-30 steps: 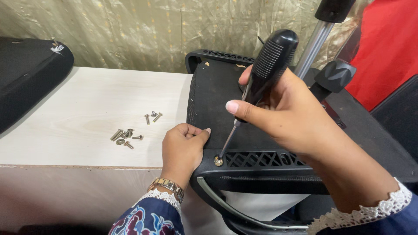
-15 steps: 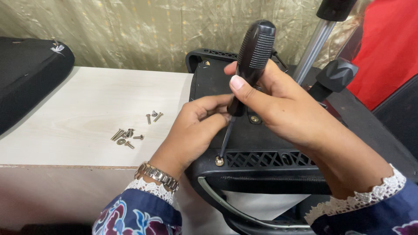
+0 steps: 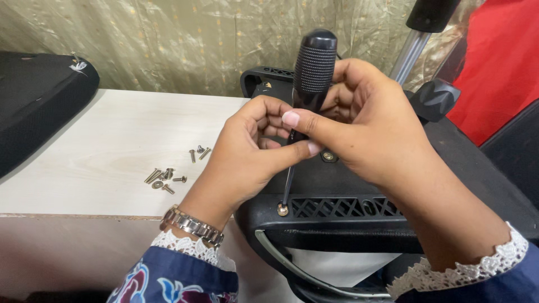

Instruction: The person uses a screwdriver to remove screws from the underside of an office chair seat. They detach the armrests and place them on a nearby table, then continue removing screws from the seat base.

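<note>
My right hand [image 3: 365, 129] grips the screwdriver [image 3: 306, 95]; my left hand [image 3: 252, 151] pinches its shaft, steadying the tip on the screw [image 3: 282, 210], lower centre.

Loose screws [image 3: 168, 173] lie scattered on the pale wooden table [image 3: 112, 134]; a black cushion [image 3: 33, 106] rests at its left end before a crinkled golden curtain [image 3: 168, 39].

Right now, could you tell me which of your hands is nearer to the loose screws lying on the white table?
Left. The left hand grips the screwdriver shaft just right of the loose screws; the right hand holds the handle beyond it, farther right over the black chair seat.
</note>
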